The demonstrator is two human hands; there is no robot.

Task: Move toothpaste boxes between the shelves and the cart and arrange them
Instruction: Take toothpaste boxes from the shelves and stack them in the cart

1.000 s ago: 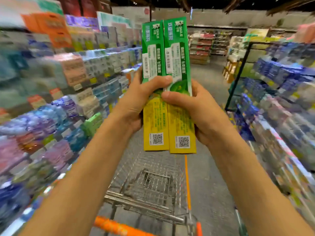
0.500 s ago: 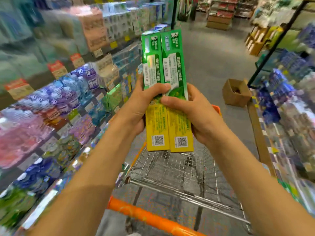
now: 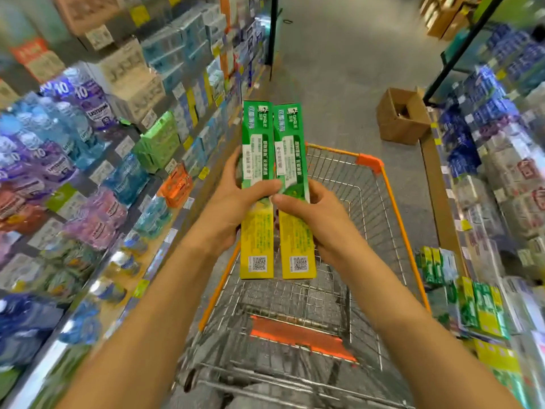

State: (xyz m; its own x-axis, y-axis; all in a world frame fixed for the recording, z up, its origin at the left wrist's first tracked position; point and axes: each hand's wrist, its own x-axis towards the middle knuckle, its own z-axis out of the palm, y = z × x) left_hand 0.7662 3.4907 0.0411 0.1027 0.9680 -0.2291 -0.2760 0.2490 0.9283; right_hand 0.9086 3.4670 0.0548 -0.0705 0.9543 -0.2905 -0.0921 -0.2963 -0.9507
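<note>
Along the left side runs a tall store shelf (image 3: pixel 88 261) packed with goods: purple and blue mouthwash bottles (image 3: pixel 88 104) on the upper rows, pale green cartons (image 3: pixel 160 140) further along, and an orange pack (image 3: pixel 176 184) jutting out at the shelf edge; much of it is blurred.

The person's left hand (image 3: pixel 233 199) grips the left green-and-yellow toothpaste box (image 3: pixel 256 184), thumb laid across its front and fingers curled behind its left edge. Just beside it, edges touching near the top and slightly apart lower down, stands the right green-and-yellow toothpaste box (image 3: pixel 293 190), held by the right hand (image 3: pixel 318 216) with the thumb on its front and fingers wrapped round the right side. Both boxes are upright, green end up, yellow end with a printed square code down, and they hang in the air above the basket of the silver wire shopping cart (image 3: pixel 368 208) with orange trim.

Beyond the cart, on the grey floor, sits an open brown cardboard box (image 3: pixel 401 119). On the right, a second shelf (image 3: pixel 501 178) carries blue and white packs, and lower down a row of green-and-yellow toothpaste boxes on the shelf (image 3: pixel 477 305).
</note>
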